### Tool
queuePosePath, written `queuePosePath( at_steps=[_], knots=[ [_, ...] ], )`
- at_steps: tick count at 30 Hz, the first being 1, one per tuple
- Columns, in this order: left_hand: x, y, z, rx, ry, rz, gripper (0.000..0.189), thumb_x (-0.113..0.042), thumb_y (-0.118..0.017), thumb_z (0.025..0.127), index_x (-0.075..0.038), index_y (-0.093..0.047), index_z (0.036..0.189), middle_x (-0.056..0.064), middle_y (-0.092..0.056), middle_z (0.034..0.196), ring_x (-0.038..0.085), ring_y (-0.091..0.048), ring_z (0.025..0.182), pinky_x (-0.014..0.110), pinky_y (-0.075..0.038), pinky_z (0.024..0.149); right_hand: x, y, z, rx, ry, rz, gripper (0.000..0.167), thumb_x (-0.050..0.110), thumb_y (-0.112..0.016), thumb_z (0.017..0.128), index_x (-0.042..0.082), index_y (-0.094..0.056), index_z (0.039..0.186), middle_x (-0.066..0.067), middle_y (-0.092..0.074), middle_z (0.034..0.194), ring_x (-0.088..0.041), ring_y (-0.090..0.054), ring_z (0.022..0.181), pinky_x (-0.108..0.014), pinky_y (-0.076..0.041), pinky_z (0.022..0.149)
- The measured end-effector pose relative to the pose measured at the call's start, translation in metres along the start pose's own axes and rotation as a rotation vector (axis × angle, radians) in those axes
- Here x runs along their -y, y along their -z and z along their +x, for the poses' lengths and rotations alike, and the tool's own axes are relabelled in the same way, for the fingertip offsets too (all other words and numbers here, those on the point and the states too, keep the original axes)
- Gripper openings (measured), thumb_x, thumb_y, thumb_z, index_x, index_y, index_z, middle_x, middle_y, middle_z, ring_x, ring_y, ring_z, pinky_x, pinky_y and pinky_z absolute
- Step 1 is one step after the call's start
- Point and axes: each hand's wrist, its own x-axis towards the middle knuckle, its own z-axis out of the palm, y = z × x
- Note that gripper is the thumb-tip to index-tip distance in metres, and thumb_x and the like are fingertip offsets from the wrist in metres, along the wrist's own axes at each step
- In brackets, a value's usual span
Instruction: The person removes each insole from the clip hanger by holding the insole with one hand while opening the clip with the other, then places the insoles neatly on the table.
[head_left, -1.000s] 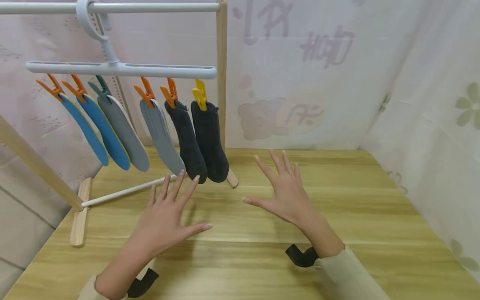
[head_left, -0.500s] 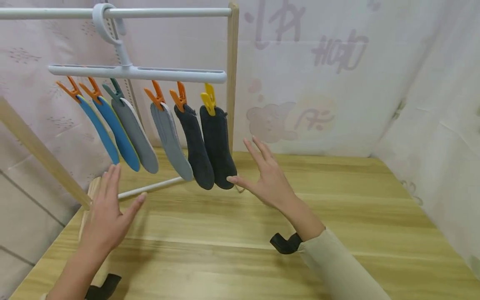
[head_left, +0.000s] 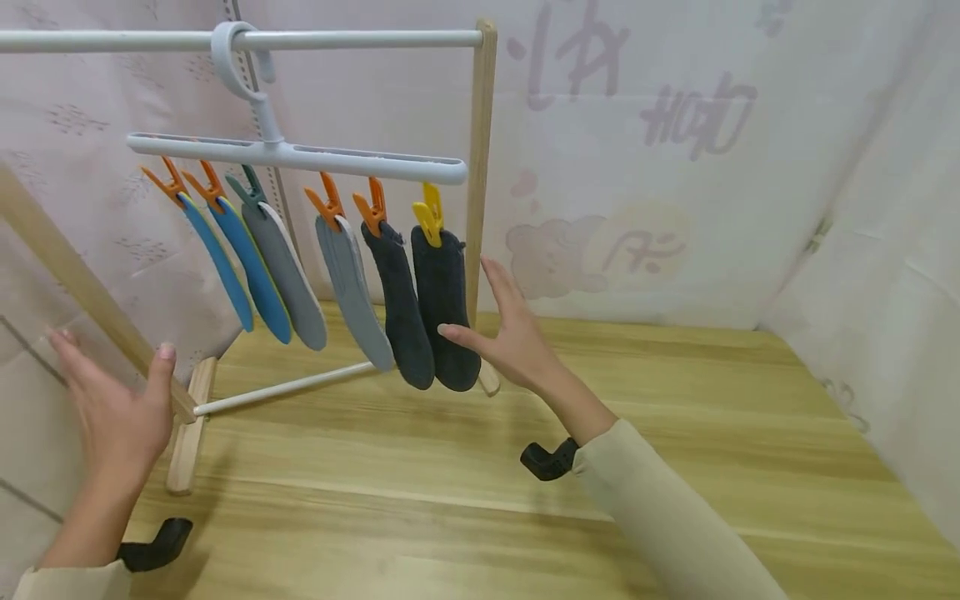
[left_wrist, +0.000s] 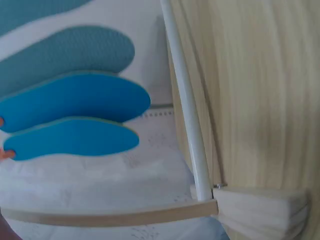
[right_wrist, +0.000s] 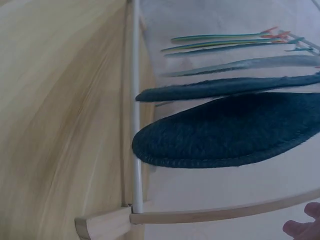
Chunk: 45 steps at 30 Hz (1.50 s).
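l hand (head_left: 123, 417) further l, thumb out

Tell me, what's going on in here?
A person's left hand is at the left post of a rack, the right hand near the right post. Both hands are open and hold nothing; I can't tell whether either touches wood. Six insoles hang in a row below a hanger, each by a clip.
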Motion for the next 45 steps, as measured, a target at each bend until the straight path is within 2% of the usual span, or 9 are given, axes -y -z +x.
queuePosePath(
  at_steps=[6,13,16,20,27,31,35,40,45],
  knots=[
    [-0.003,-0.001,0.017,0.016,0.009,-0.062,0.098,-0.045,-0.054,0.099,-0.026,0.021,0.159,-0.010,0.013,0.170,0.006,0.006,0.157,0.039,0.001,0.131,-0.005,-0.002,0.010,-0.056,-0.001,-0.031,0.108,0.083,-0.057,0.081,0.034,-0.005,0.163,0.005,-0.009,0.172,-0.025,-0.011,0.160,-0.062,-0.021,0.125],
    [-0.013,-0.005,0.026,0.094,0.020,-0.080,0.095,-0.047,-0.050,0.101,-0.031,0.024,0.158,-0.009,0.015,0.170,0.017,0.003,0.159,0.051,-0.002,0.130,-0.008,-0.001,0.018,-0.065,-0.036,-0.038,0.105,0.077,-0.057,0.086,0.027,-0.008,0.164,0.001,-0.012,0.172,-0.028,-0.016,0.159,-0.061,-0.023,0.125],
    [-0.013,-0.008,0.028,0.085,0.006,-0.093,0.087,-0.045,-0.050,0.101,-0.034,0.013,0.160,0.002,-0.001,0.172,0.025,-0.009,0.158,0.051,-0.007,0.130,-0.011,-0.001,0.021,-0.057,-0.054,-0.032,0.104,0.075,-0.056,0.088,0.024,-0.008,0.164,0.000,-0.012,0.172,-0.029,-0.016,0.159,-0.060,-0.022,0.126],
    [-0.015,-0.012,0.029,0.078,0.000,-0.149,0.076,-0.040,-0.049,0.102,-0.036,0.000,0.160,0.016,-0.024,0.165,0.035,-0.024,0.151,0.056,-0.014,0.128,-0.016,-0.003,0.027,-0.067,-0.058,-0.017,0.106,0.077,-0.053,0.089,0.020,-0.005,0.164,-0.005,-0.012,0.172,-0.029,-0.014,0.159,-0.057,-0.019,0.128],
    [-0.027,-0.022,0.025,0.001,0.004,-0.217,0.078,-0.038,-0.051,0.101,-0.036,-0.001,0.160,-0.002,-0.018,0.168,0.021,-0.022,0.154,0.043,-0.014,0.129,-0.024,-0.003,0.040,-0.100,-0.074,0.038,0.109,0.080,-0.047,0.089,0.014,-0.001,0.164,-0.010,-0.015,0.171,-0.033,-0.026,0.156,-0.054,-0.024,0.127],
    [-0.035,-0.029,0.020,-0.037,-0.027,-0.229,0.079,-0.035,-0.055,0.100,-0.035,-0.004,0.160,-0.001,-0.022,0.166,0.019,-0.026,0.152,0.040,-0.018,0.128,-0.026,-0.001,0.047,-0.099,-0.091,0.083,0.105,0.076,-0.046,0.092,0.015,-0.001,0.164,-0.013,-0.019,0.170,-0.037,-0.033,0.152,-0.055,-0.030,0.124],
    [-0.039,-0.036,0.017,-0.033,-0.034,-0.233,0.084,-0.035,-0.060,0.098,-0.032,-0.003,0.159,0.001,-0.022,0.166,0.021,-0.026,0.153,0.040,-0.018,0.129,-0.027,0.002,0.053,-0.091,-0.112,0.126,0.102,0.073,-0.048,0.094,0.015,-0.001,0.164,-0.013,-0.024,0.168,-0.036,-0.034,0.152,-0.052,-0.032,0.124],
    [-0.042,-0.040,0.014,-0.019,-0.003,-0.225,0.091,-0.039,-0.063,0.096,-0.033,0.002,0.159,-0.006,-0.014,0.168,0.013,-0.017,0.157,0.041,-0.012,0.131,-0.029,0.007,0.056,-0.075,-0.108,0.171,0.093,0.067,-0.050,0.097,0.023,-0.003,0.164,-0.007,-0.028,0.167,-0.030,-0.034,0.153,-0.050,-0.032,0.124],
    [-0.045,-0.042,0.015,-0.008,0.002,-0.232,0.088,-0.041,-0.063,0.096,-0.033,-0.001,0.159,-0.003,-0.017,0.167,0.015,-0.019,0.156,0.044,-0.013,0.131,-0.030,0.007,0.060,-0.114,-0.112,0.248,0.084,0.059,-0.057,0.097,0.031,-0.012,0.163,-0.004,-0.033,0.166,-0.029,-0.036,0.152,-0.048,-0.035,0.123]
  ],
)
